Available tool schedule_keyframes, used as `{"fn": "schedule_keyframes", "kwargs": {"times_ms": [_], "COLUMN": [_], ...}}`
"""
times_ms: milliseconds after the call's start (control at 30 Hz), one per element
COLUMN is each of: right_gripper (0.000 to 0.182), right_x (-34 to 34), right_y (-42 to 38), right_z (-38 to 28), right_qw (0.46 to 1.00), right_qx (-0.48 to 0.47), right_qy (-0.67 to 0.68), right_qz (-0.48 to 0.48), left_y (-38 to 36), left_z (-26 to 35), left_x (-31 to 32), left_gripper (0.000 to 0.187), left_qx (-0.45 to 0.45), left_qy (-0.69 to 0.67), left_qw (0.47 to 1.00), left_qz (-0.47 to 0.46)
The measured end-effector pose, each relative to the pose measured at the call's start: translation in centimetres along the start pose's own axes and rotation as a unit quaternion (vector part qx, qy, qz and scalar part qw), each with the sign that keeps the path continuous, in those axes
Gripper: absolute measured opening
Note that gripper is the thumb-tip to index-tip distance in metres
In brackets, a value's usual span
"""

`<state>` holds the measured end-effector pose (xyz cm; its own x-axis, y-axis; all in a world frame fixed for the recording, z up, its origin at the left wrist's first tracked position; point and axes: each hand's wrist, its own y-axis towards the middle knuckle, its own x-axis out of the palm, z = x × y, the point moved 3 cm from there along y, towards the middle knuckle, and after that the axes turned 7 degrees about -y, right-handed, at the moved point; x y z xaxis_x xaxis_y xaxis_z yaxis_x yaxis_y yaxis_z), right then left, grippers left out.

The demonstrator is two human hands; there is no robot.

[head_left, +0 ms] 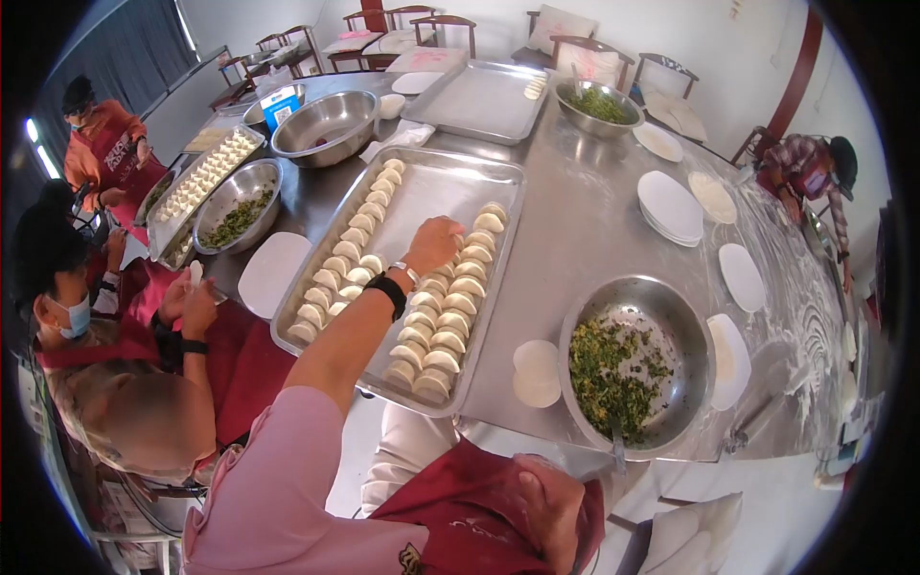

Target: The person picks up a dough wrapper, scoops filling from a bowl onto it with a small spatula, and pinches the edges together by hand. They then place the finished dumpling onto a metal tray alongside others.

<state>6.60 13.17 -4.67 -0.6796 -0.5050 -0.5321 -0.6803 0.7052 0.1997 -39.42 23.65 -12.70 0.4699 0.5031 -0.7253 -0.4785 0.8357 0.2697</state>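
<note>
My left hand (pixel 436 245), with a black band on its wrist, reaches into a metal tray (pixel 391 395). Its fingers are closed at the far part of a dumpling row, on a dumpling mostly hidden under them. Rows of pale folded dumplings (pixel 448 338) line the tray's right side, and more dumplings (pixel 326 279) lie along its left. Low in the view, my right hand (pixel 551 503) is curled in front of the red apron (pixel 460 503). Whatever its fingers may hold is hidden.
A steel bowl (pixel 695 383) of chopped green filling stands right of the tray, beside round wrappers (pixel 537 374). White plates (pixel 669 206) lie farther back. Another tray (pixel 446 105) sits behind. People (pixel 153 364) work along the left side; another person (pixel 810 177) bends at the far right.
</note>
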Motion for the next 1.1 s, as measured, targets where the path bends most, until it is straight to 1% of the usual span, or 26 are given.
{"fn": "schedule_keyframes", "kwargs": {"times_ms": [67,167,267,367,433,500,600,700,800,900,1000,1100], "right_gripper": [0.016,0.016,0.016,0.016,0.017,0.017,0.017,0.017,0.017,0.016,0.016,0.016], "right_x": [0.0,-0.2,-0.1,0.3,0.5,0.4,0.1,-0.3,-0.6,-0.5,-0.5,-0.6], "right_y": [-0.1,-0.3,-0.5,-0.8,-1.0,-1.3,-2.3,-3.2,-3.9,-4.4,-4.8,-5.2], "right_z": [-0.1,0.0,0.0,-0.2,-0.7,-1.3,-1.7,-2.2,-2.5,-2.6,-2.8,-2.9], "right_qw": [1.0,1.0,1.0,1.0,0.999,0.998,0.997,0.997,0.997,0.996,0.994,0.994], "right_qx": [-0.002,-0.008,-0.015,-0.026,-0.037,-0.054,-0.073,-0.071,-0.074,-0.088,-0.104,-0.098], "right_qy": [-0.004,-0.019,-0.015,-0.008,-0.003,-0.006,-0.019,-0.03,-0.029,-0.023,-0.019,-0.03], "right_qz": [-0.005,-0.006,0.003,-0.002,-0.004,-0.003,0.004,0.007,0.013,0.02,0.025,0.026], "left_y": [-0.4,-0.6,-2.3,-4.6,-6.7,-9.3,-11.0,-11.5,-12.0,-11.8,-12.0,-12.4], "left_z": [0.2,0.3,5.3,13.1,16.1,18.1,19.6,19.6,19.4,18.5,17.8,18.7], "left_x": [-0.1,0.2,-0.9,-1.1,1.2,4.1,7.6,8.6,9.0,9.5,9.5,8.2], "left_gripper": [0.024,0.025,0.028,0.028,0.026,0.023,0.023,0.025,0.023,0.026,0.024,0.021], "left_qx": [0.046,0.065,0.083,0.082,0.13,0.215,0.118,0.131,0.092,0.03,0.011,0.043], "left_qy": [0.012,0.045,-0.024,-0.074,-0.079,-0.036,0.048,0.06,0.043,-0.023,-0.037,-0.01], "left_qw": [0.999,0.996,0.987,0.994,0.984,0.96,0.947,0.965,0.98,0.977,0.974,0.979], "left_qz": [-0.006,0.052,0.136,0.005,-0.097,-0.174,-0.296,-0.221,-0.171,-0.208,-0.224,-0.198]}}
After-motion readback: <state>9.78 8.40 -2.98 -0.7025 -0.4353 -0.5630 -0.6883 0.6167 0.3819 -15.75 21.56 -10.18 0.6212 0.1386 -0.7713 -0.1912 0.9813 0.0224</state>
